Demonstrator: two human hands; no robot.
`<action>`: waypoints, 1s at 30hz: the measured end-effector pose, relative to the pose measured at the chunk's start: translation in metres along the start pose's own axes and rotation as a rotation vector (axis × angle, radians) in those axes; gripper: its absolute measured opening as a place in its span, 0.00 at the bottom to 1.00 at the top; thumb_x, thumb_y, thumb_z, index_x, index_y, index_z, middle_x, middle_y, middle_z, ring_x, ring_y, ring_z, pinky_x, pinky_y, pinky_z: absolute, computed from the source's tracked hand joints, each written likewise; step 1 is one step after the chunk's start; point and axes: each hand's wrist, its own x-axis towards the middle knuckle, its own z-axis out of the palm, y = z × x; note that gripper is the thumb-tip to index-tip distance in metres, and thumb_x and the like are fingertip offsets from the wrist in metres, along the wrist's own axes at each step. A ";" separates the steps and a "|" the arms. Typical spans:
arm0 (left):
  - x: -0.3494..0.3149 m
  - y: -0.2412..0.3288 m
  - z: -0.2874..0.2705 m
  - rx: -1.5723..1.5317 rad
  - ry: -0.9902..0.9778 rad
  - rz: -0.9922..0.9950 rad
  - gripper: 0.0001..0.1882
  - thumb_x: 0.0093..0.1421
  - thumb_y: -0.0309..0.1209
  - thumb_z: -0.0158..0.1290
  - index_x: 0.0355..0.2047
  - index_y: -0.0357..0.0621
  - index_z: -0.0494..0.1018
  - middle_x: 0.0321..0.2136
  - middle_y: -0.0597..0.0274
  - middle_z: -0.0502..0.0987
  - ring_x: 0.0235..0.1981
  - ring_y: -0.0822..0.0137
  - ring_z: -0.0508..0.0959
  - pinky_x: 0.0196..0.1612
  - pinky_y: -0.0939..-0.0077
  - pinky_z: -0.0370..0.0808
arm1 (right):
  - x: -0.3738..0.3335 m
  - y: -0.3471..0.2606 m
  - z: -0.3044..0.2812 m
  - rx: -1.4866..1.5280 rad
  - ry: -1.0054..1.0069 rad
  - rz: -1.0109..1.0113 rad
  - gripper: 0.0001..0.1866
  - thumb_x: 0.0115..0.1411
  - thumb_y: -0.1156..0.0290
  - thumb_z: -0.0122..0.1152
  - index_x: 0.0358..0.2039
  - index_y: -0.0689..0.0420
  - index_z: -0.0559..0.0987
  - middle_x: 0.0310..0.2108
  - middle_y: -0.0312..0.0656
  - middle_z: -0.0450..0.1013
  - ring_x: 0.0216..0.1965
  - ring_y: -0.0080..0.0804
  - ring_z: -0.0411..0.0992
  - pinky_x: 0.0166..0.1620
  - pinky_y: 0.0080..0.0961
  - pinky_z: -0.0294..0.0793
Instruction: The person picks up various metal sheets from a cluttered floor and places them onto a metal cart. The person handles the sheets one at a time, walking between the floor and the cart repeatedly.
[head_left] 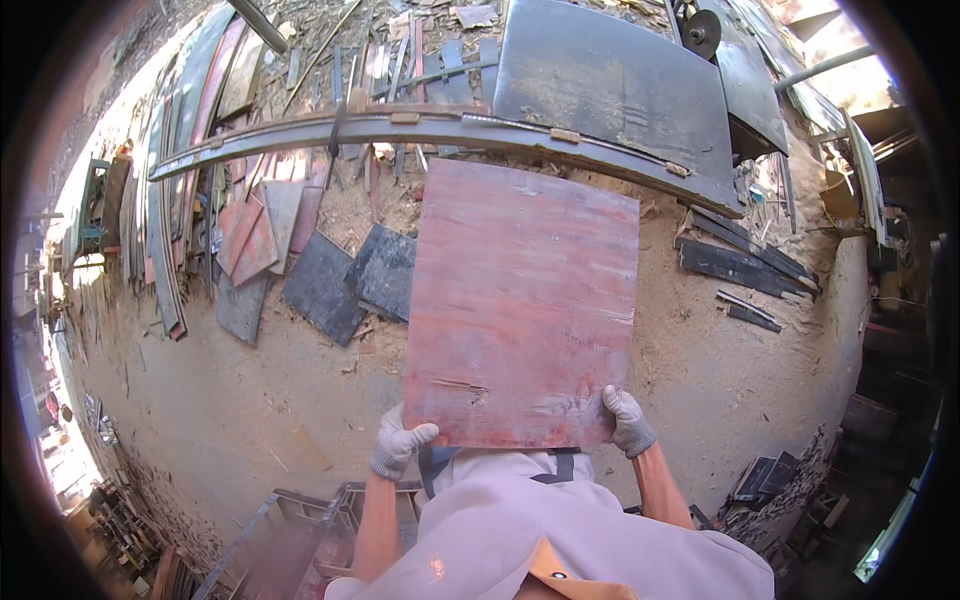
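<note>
A reddish, worn plywood board (522, 300) is held out in front of my body, its far end close to a long metal rail. Its face is streaked, with a chipped patch near the close edge. My left hand (400, 442), in a grey-white glove, grips the near left corner with the thumb on top. On the right edge, a little farther up, my right hand (628, 422) closes round the board in a matching glove. The fingers under the board are hidden on both sides.
Beyond the board runs the metal rail (440, 128) beside a large dark tabletop (615, 95) and a round blade-like disc (702, 33). Dark square boards (325, 288) and reddish offcuts lie left; dark strips (745, 268) lie right. A metal frame (290, 530) stands near left.
</note>
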 end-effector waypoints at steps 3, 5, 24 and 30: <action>0.041 0.040 0.042 0.020 -0.096 0.080 0.21 0.57 0.26 0.65 0.50 0.35 0.75 0.36 0.58 0.83 0.32 0.65 0.83 0.36 0.72 0.81 | -0.015 -0.073 0.015 -0.067 0.033 -0.183 0.20 0.65 0.56 0.66 0.46 0.60 0.80 0.37 0.35 0.79 0.36 0.22 0.76 0.42 0.25 0.77; 0.071 0.079 0.082 0.000 -0.080 0.140 0.21 0.59 0.26 0.63 0.52 0.36 0.74 0.39 0.58 0.82 0.31 0.66 0.82 0.35 0.72 0.81 | 0.000 -0.128 0.017 -0.098 0.029 -0.238 0.16 0.65 0.59 0.65 0.42 0.60 0.81 0.34 0.35 0.79 0.34 0.21 0.76 0.41 0.23 0.77; 0.357 0.383 0.179 -0.148 0.084 0.192 0.14 0.67 0.33 0.55 0.46 0.34 0.73 0.41 0.48 0.81 0.38 0.56 0.84 0.36 0.60 0.88 | 0.177 -0.483 0.106 0.217 -0.038 -0.444 0.15 0.67 0.69 0.56 0.44 0.71 0.71 0.33 0.49 0.76 0.24 0.34 0.80 0.21 0.25 0.86; 0.380 0.459 0.227 -0.257 -0.397 0.185 0.47 0.60 0.63 0.54 0.62 0.31 0.62 0.54 0.39 0.73 0.58 0.46 0.75 0.60 0.47 0.74 | 0.191 -0.556 0.117 0.231 -0.213 -0.396 0.25 0.71 0.58 0.49 0.51 0.72 0.67 0.33 0.54 0.78 0.28 0.40 0.83 0.25 0.25 0.88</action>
